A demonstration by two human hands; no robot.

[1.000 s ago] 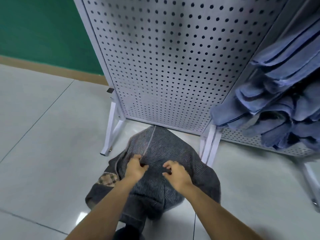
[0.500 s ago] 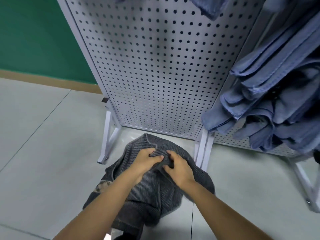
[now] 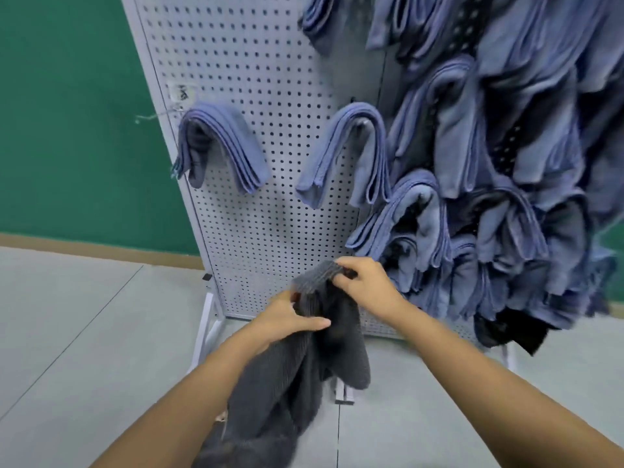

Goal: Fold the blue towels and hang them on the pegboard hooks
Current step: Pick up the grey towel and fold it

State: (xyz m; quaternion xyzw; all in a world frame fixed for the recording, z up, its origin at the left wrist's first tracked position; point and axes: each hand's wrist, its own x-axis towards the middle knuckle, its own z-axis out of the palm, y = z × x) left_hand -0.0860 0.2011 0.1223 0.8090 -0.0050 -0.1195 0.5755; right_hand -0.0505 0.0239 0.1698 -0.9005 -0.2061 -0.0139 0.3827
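Nearest, the left hand (image 3: 290, 320) grips the bunched middle of a dark grey towel (image 3: 304, 383), and the right hand (image 3: 368, 285) pinches its upper edge slightly higher. The rest of the cloth hangs down above the floor (image 3: 84, 332). Behind stands the white pegboard (image 3: 263, 79), where two folded blue towels (image 3: 219, 146) hang apart. A crowd of blue towels (image 3: 506, 163) fills its right side.

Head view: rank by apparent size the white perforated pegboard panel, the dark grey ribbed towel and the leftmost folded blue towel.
1. white perforated pegboard panel
2. dark grey ribbed towel, nearer the camera, so unsure
3. leftmost folded blue towel
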